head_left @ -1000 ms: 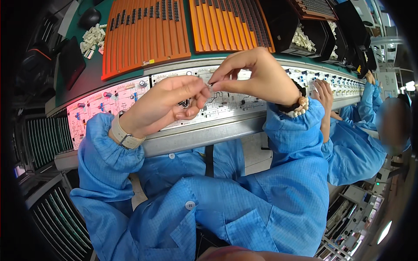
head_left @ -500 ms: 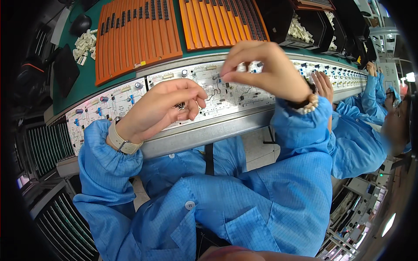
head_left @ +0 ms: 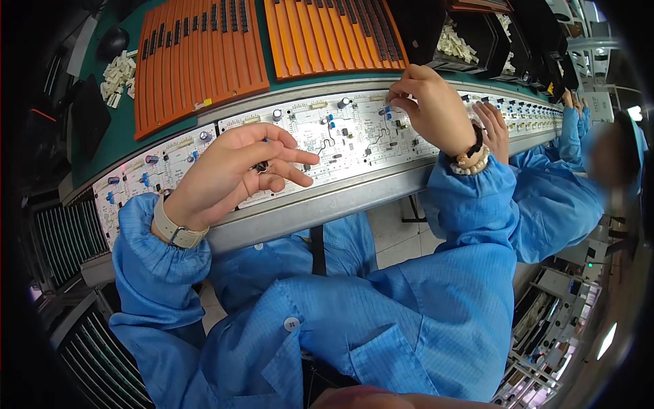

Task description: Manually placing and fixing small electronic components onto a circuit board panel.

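White circuit boards [head_left: 354, 146] lie end to end along a metal rail, carrying small blue, black and cylindrical parts. Above the board in front of me, my left hand [head_left: 238, 163] is half curled, palm up, around small black electronic parts [head_left: 260, 166]; its outer fingers stretch out over the board. My right hand [head_left: 436, 112] reaches over the board's right part, thumb and index finger bent together in a pinch. Its fingertips are just above a blue component [head_left: 388, 112]; whatever they hold is too small to make out. An upright cylindrical capacitor [head_left: 343, 103] stands to their left.
Behind the rail are two orange slotted trays [head_left: 197, 68] [head_left: 327, 41] with rows of black parts. White connectors [head_left: 119, 76] lie piled at the left, others in black bins [head_left: 456, 44]. A co-worker's hand [head_left: 492, 126] is just right of my right wrist.
My right hand has moved right along the board, away from the capacitor and blue part it covered before. My left hand's fingers have spread a little. The whole view has shifted slightly.
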A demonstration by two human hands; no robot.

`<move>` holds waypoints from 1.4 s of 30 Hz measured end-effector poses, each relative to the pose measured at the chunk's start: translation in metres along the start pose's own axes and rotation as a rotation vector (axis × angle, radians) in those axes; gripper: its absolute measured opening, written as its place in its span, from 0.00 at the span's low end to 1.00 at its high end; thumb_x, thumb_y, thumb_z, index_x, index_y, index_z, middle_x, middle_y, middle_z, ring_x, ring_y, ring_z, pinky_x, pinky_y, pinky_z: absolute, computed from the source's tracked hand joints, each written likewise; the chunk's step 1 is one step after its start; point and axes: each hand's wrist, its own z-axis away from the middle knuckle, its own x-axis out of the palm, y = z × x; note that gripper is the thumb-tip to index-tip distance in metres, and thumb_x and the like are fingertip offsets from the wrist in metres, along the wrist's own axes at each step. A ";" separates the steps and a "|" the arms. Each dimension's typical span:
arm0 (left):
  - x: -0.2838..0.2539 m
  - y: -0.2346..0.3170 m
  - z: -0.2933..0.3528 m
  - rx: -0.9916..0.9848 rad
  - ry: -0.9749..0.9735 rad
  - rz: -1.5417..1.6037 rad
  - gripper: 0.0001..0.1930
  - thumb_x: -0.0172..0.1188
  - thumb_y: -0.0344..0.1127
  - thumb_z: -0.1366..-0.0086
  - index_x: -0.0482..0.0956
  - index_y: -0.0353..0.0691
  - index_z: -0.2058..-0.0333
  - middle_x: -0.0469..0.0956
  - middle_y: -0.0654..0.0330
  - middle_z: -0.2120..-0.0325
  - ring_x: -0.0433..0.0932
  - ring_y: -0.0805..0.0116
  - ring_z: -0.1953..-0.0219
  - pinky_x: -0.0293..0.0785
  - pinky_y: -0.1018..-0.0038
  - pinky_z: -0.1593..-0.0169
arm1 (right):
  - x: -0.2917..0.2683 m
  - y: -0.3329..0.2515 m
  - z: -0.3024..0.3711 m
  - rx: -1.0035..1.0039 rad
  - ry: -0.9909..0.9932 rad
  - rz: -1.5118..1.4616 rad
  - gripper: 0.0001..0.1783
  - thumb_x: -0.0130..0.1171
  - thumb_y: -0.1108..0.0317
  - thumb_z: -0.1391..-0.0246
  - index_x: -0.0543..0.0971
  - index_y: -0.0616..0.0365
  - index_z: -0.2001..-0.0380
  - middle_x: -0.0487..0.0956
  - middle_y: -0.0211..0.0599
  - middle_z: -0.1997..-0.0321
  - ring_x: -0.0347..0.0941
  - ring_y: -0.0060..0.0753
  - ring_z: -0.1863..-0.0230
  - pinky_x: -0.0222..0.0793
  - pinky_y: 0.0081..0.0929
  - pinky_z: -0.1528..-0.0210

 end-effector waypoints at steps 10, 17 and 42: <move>-0.002 -0.001 0.000 -0.003 -0.017 0.007 0.10 0.46 0.29 0.26 0.68 0.28 0.52 0.75 0.33 0.51 0.83 0.63 0.63 0.75 0.83 0.68 | 0.004 -0.001 0.003 -0.060 0.030 0.152 0.02 0.64 0.75 0.53 0.82 0.57 0.73 0.76 0.32 0.68 0.75 0.40 0.61 0.73 0.35 0.63; -0.002 -0.003 -0.001 0.032 -0.005 -0.011 0.11 0.44 0.31 0.25 0.70 0.28 0.53 0.75 0.34 0.51 0.83 0.59 0.58 0.78 0.77 0.62 | 0.004 -0.010 0.002 -0.062 0.034 0.311 0.02 0.63 0.75 0.53 0.83 0.56 0.73 0.76 0.31 0.69 0.74 0.37 0.61 0.73 0.34 0.63; -0.011 -0.008 -0.003 0.097 -0.060 0.278 0.22 0.42 0.45 0.22 0.68 0.30 0.45 0.74 0.50 0.53 0.77 0.59 0.51 0.78 0.59 0.44 | 0.017 -0.107 -0.043 -0.405 0.087 -0.519 0.08 0.67 0.75 0.55 0.81 0.60 0.68 0.79 0.38 0.67 0.76 0.40 0.62 0.72 0.32 0.62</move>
